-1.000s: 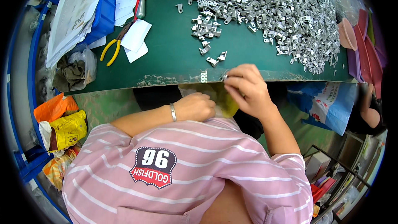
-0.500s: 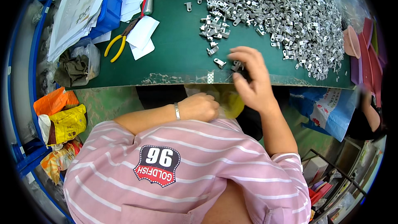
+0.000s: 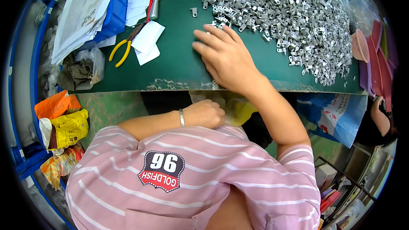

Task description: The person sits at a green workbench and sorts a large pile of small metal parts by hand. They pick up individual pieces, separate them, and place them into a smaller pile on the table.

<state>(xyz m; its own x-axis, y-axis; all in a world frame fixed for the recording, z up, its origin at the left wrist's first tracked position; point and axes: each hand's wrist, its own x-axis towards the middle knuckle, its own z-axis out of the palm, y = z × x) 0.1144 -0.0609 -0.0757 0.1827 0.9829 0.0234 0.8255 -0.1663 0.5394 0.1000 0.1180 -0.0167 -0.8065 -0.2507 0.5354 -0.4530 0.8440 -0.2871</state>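
Metal brackets [image 3: 281, 15], R fingers [image 3: 211, 39] splayed, part-blocking some, L fingers [image 3: 218, 110] can't tell, pliers [image 3: 128, 43] nr papers [image 3: 148, 36]

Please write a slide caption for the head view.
Right hand over a green table, near a heap of small metal brackets; left hand nearer the body.

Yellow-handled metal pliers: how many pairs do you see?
1: yellow-handled metal pliers on the green tabletop, left of the bare right hand, beside white paper slips. Others could be hidden under them.
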